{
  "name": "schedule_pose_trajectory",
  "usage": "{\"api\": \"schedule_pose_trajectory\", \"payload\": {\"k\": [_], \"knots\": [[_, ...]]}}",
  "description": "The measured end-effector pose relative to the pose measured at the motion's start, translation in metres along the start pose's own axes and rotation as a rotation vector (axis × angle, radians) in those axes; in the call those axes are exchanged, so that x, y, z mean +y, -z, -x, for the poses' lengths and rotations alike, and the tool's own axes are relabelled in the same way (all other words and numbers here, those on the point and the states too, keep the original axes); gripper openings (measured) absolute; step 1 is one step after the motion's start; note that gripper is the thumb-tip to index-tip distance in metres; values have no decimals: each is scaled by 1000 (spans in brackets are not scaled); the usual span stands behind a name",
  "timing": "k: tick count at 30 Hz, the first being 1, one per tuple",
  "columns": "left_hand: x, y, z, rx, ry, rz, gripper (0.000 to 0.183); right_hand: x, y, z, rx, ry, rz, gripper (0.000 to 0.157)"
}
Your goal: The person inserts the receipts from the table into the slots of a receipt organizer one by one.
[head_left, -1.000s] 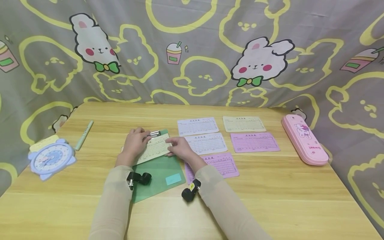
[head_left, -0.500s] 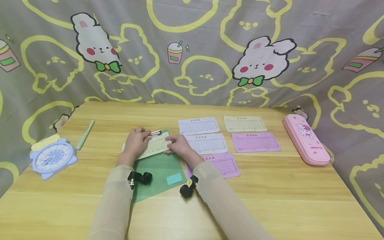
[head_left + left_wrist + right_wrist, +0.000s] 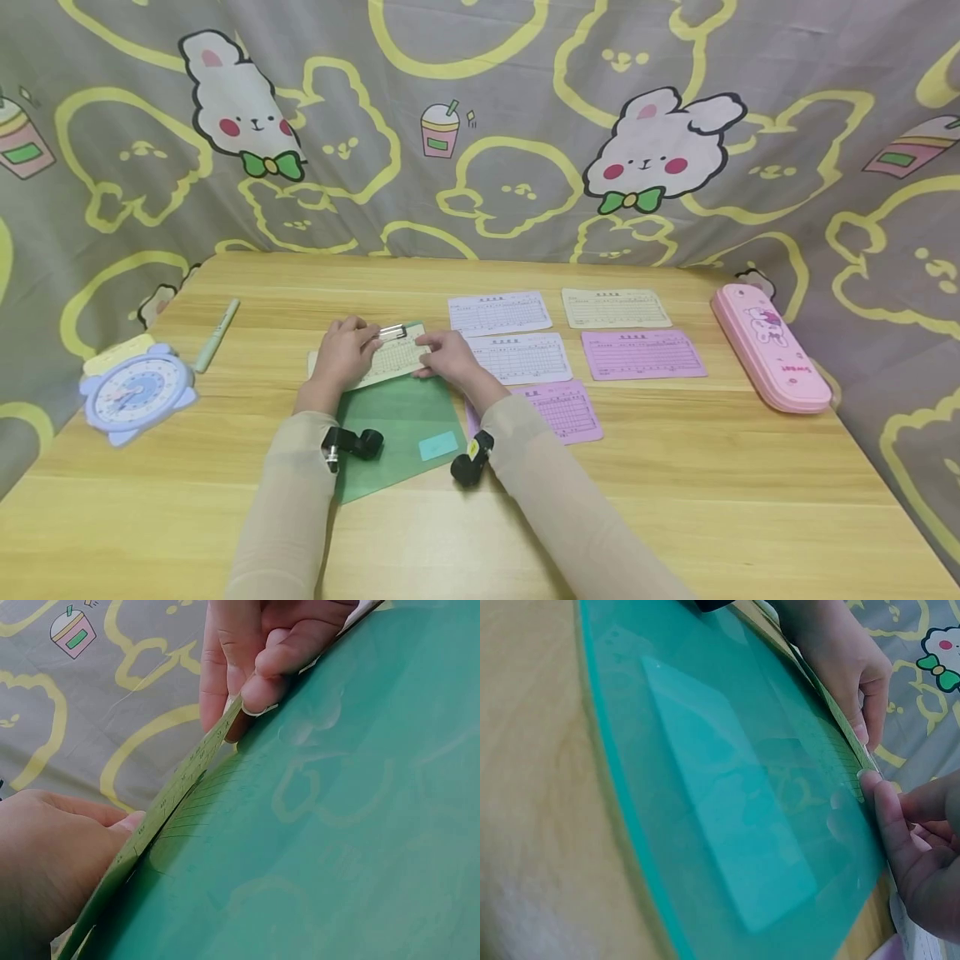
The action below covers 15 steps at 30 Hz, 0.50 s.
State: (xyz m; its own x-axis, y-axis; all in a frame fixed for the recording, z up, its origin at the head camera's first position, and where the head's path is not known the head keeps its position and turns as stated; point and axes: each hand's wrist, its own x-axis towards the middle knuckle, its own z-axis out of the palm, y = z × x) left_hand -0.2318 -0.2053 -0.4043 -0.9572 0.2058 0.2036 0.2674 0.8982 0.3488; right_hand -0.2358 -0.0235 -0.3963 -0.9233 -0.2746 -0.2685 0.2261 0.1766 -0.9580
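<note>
A green translucent clipboard (image 3: 397, 417) with a metal clip (image 3: 392, 332) lies on the table, tilted slightly. Across its upper part is a pale yellow printed form slip (image 3: 393, 358), its top edge at the clip. My right hand (image 3: 450, 357) pinches the slip's right end between thumb and fingers. At the left, my left hand (image 3: 345, 354) holds the slip beside the clip, fingers bent. In the left wrist view the slip (image 3: 180, 784) stands up off the board at an angle. The right wrist view has both hands at the slip's edge, thumbs close together.
Several printed slips lie to the right: white (image 3: 500, 312), yellow (image 3: 617, 309) and purple (image 3: 643, 356). A pink pencil case (image 3: 771, 348) is at the far right. On the left are a green marker (image 3: 217, 336) and a blue toy clock (image 3: 138, 393). A patterned curtain (image 3: 510, 117) hangs behind.
The yellow slip has moved up the clipboard toward the clip, its lower edge now higher and more of the green board showing. Both hands keep hold of it; the right hand has shifted slightly upward.
</note>
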Motion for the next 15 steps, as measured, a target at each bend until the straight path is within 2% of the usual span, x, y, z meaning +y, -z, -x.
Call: {"api": "schedule_pose_trajectory", "payload": {"k": [11,15], "knots": [[0,0,0,3,2,12,33,-2,0,-2,4,-12,9,37],[0,0,1,4,28,35,34,0,1,-2,-7,1,16,38]]}}
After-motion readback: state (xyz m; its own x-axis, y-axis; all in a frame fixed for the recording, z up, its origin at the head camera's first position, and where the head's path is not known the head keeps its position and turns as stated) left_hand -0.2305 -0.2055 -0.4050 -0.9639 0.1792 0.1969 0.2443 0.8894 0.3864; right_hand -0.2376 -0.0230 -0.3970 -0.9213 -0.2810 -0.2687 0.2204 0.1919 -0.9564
